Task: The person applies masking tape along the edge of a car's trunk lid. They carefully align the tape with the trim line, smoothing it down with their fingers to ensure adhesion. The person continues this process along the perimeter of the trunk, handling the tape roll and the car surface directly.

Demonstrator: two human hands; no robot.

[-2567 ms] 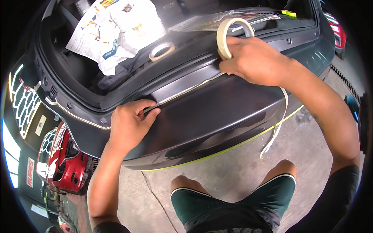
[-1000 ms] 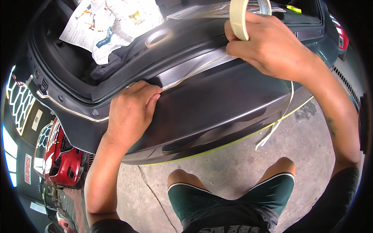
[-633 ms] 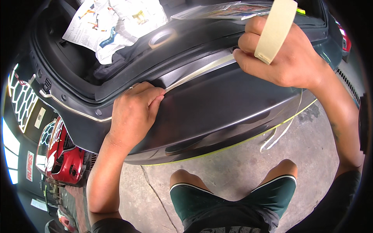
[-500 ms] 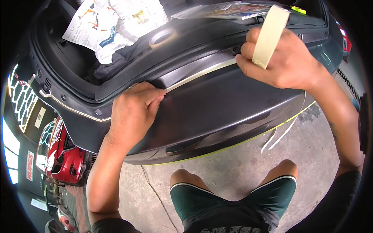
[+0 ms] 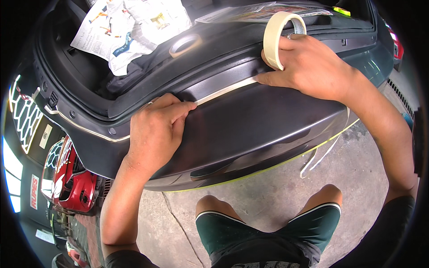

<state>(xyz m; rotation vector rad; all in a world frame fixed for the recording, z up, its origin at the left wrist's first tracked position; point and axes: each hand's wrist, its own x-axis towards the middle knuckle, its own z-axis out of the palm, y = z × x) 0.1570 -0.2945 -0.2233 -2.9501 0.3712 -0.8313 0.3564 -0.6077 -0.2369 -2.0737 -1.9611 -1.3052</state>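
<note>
A pale masking tape strip runs taut between my hands along the upper edge of a dark grey car bumper, below the open boot. My left hand is closed, its thumb and forefinger pinching or pressing the strip at the bumper edge. Farther right, my right hand has its fingers through the cream masking tape roll, with the thumb by the strip's right end. The fingers inside the roll are partly hidden. Left of my left hand, a pale taped line follows the same edge.
In the boot lie crumpled newspaper, another tape roll, printed sheets and a yellow-green item. Yellow tape edges the bumper's bottom. A loose pale strip hangs at right. A red car stands at left.
My right hand has come left, and the roll has turned so its hole shows. The taut strip between the hands is shorter. My left hand has shifted slightly right.
</note>
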